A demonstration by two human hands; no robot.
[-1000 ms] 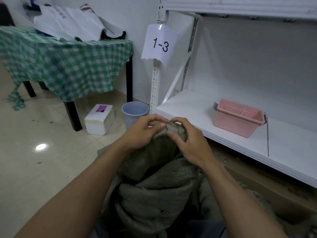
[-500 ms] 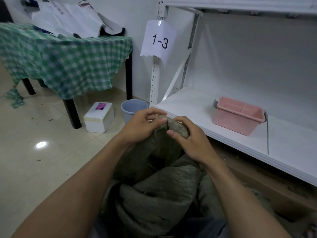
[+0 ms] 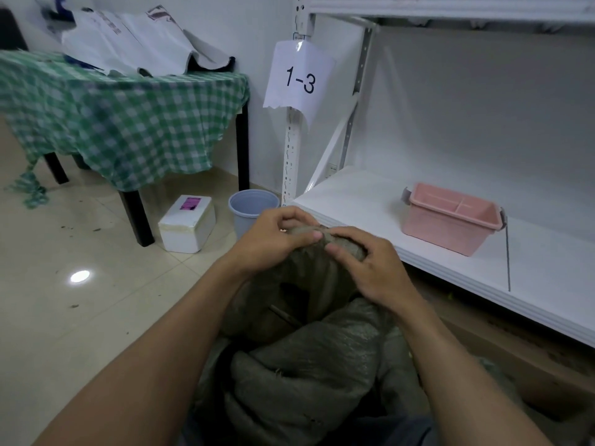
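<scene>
Gripping the bunched top of a grey-green woven sack (image 3: pixel 306 365) with both hands, low in the middle of the view. Holding it with the left hand (image 3: pixel 273 243) at 9 o'clock of the bunch, fingers (image 3: pixel 291 217) curled over the cloth and thumb pressed against it. Pinching the same gathered fabric with the right hand (image 3: pixel 375 268) at 4 o'clock, fingers (image 3: pixel 349 234) bent, thumb underneath. Fingertips of the two hands almost meeting above the bunch. Sagging below the grip in heavy folds between the forearms, with a dark hollow just under the hands.

Close behind the left hand, at 11 o'clock: a blue bucket (image 3: pixel 249 204) on the tiled floor (image 3: pixel 64 317), partly hidden by the knuckles. Near it at 9 o'clock, a white foam box (image 3: pixel 188 225) with a pink label. Farther off at 10 o'clock, a desk (image 3: pixel 128 123) under a green checked cloth, with white papers (image 3: pixel 128 43) on top. Just behind the right hand, at 2 o'clock, the front edge of a white shelf (image 3: pixel 547 284), carrying a pink bin (image 3: pixel 450 220) well apart from the hands. At 12 o'clock, a paper tag (image 3: pixel 299 78) reading "1-3" on the shelf upright. At 4 o'clock, under the shelf and beside the sack, a cardboard box (image 3: pixel 547 365).
</scene>
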